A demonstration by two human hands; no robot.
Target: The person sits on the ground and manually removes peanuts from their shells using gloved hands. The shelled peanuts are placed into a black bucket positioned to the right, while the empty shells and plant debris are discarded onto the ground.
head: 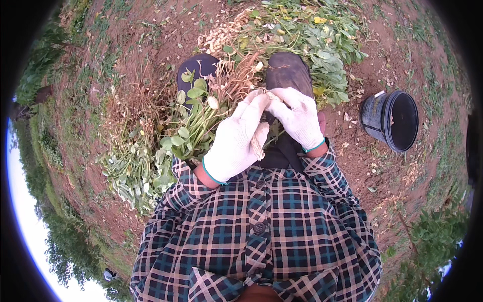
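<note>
My left hand (236, 141), in a white knit glove with a green cuff, is curled around tan peanut pods (258, 142) that show at its palm. Its fingertips meet those of my right hand (296, 113), gloved the same way. Between the fingertips is a small tan piece that looks like a pod, mostly covered by the fingers. An uprooted bunch of peanut plants (200, 130) lies across my lap, stems and leaves to the left. Its brown roots (241, 77) spread between my knees, with a few pale pods among them.
Picked peanut pods (219, 37) are heaped on the soil beyond my knees. Leafy peanut plants (324, 49) lie at the far right, and more pulled plants (132, 162) at the left. A black plastic bucket (371, 115) is tipped on its side at the right.
</note>
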